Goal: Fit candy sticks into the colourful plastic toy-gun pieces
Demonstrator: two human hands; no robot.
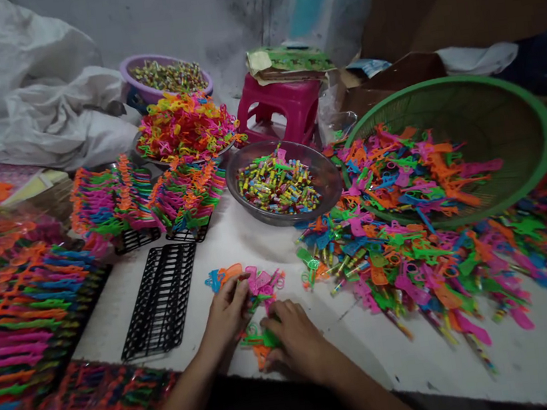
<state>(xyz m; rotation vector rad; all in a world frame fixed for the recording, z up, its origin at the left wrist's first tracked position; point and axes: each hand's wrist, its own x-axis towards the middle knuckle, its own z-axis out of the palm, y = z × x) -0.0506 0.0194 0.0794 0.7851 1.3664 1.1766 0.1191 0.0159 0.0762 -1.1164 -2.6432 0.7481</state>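
My left hand (227,310) is closed at the near side of a small pile of bright plastic pieces, its thumb and fingertips on a pink plastic piece (262,281). Just to the right, my right hand (295,335) curls over a green plastic piece (271,337), which it partly hides. Orange and blue pieces (227,275) lie at the far left of this pile, and an orange piece (262,356) at its near end. Left of my hands is a black slatted rack (160,300), with no pieces in it.
Behind the hands stands a clear bowl (237,199) of small colourful tubes. A green basket (546,149) spills plastic pieces with tubes (408,274) over the right side. Filled racks (187,199) and packed rows (22,325) occupy the left. A pink stool (302,97) stands behind.
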